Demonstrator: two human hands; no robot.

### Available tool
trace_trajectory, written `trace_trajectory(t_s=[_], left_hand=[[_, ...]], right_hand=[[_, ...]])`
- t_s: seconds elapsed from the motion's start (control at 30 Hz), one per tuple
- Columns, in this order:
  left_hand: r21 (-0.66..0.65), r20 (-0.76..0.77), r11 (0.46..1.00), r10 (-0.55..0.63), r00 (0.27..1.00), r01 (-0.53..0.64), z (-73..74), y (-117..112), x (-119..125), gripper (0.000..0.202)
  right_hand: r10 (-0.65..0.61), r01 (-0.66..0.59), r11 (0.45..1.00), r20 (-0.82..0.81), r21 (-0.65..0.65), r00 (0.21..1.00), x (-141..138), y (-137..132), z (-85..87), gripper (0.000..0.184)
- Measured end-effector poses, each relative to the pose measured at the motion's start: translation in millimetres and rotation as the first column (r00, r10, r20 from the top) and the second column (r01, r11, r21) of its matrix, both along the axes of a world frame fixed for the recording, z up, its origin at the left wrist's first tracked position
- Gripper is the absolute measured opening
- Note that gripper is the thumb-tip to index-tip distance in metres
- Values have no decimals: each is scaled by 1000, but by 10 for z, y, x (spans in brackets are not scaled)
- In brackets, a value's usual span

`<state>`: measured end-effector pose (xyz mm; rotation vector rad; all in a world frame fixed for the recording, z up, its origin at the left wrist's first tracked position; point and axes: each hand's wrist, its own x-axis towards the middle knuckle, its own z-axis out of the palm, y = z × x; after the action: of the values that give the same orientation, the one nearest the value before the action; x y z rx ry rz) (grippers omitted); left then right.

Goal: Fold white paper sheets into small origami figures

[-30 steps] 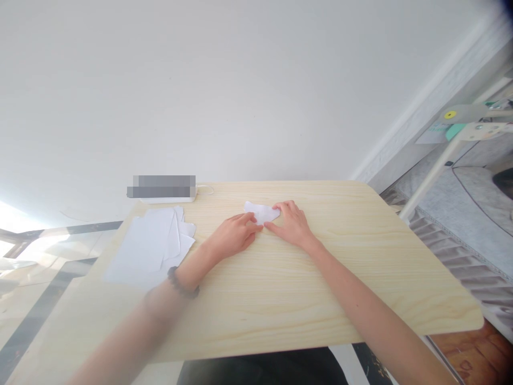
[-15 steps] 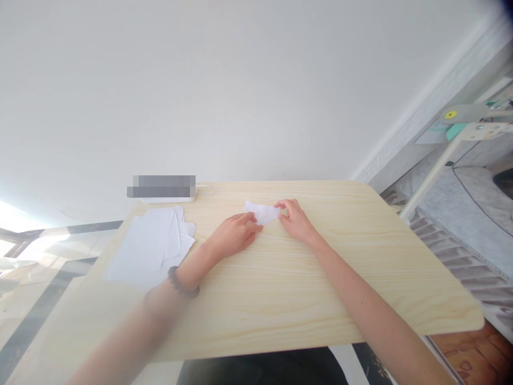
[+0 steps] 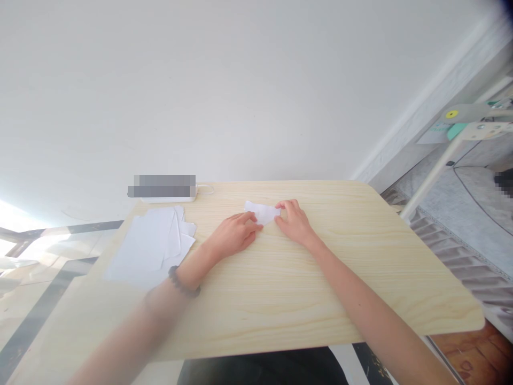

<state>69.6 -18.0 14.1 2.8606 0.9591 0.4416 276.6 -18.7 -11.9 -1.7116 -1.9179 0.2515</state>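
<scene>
So the paper (image 3: pixel 265 214) lay on the table (image 3: pixel 304 305), toward the far edge, between both hands. Left hand (image 3: pixel 238 234) was half curled, fingertips on the paper's near left part, probably steadying it; couldn't tell if it gripped. Right hand (image 3: pixel 295 223) had thumb and forefinger slightly apart at the right end, no clue if they pinched. I'd guess midway: small piece in hand, not yet set aside, creases too faint to judge. The sheets (image 3: pixel 150 238) off left were untouched.

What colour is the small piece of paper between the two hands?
White; the small piece of paper shows in the head view.
</scene>
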Motion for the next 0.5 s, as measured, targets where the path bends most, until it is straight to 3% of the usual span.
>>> trace_trajectory(t_s=[0.13, 0.27, 0.4, 0.5], left_hand=[[-44, 69, 999, 11, 998, -8, -5, 2, 1, 24], [-64, 142, 996, 68, 988, -59, -23, 45, 0, 21], [-43, 143, 975, 224, 964, -220, -63, 94, -20, 20], [-8, 147, 930, 365, 919, -368, -100, 108, -41, 33]], right_hand=[[18, -20, 999, 49, 44, 999, -11, -29, 2, 32], [109, -112, 993, 61, 42, 992, -29, -58, 34, 27], [172, -173, 985, 55, 26, 984, -44, -74, 65, 23], [179, -180, 983, 52, 27, 983, -57, -81, 63, 18]])
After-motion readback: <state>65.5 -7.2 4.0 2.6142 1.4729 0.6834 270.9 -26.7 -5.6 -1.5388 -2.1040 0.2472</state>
